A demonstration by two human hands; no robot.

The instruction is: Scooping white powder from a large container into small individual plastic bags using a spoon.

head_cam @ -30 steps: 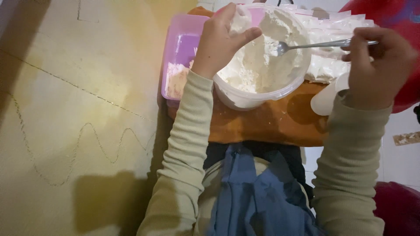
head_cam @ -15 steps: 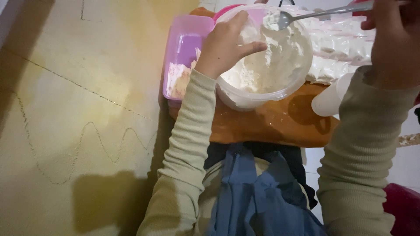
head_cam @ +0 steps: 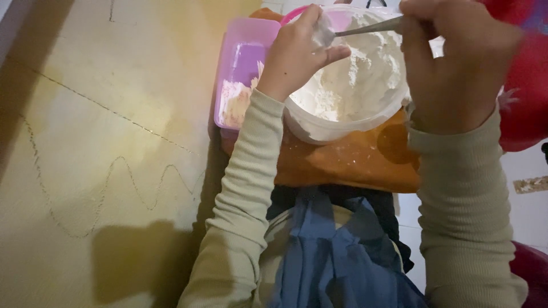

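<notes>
The left hand (head_cam: 295,54) gripped a small clear bag (head_cam: 323,31) at the near rim of the round translucent tub (head_cam: 342,122), which stood on the orange desk (head_cam: 348,162) and held loose, lumpy white flour (head_cam: 357,80). The right hand (head_cam: 456,63) was closed on the handle of a metal spoon (head_cam: 365,27), whose bowl end met the bag mouth above the flour; a pink rectangular container (head_cam: 242,57) with some flour inside sat just beside the tub
</notes>
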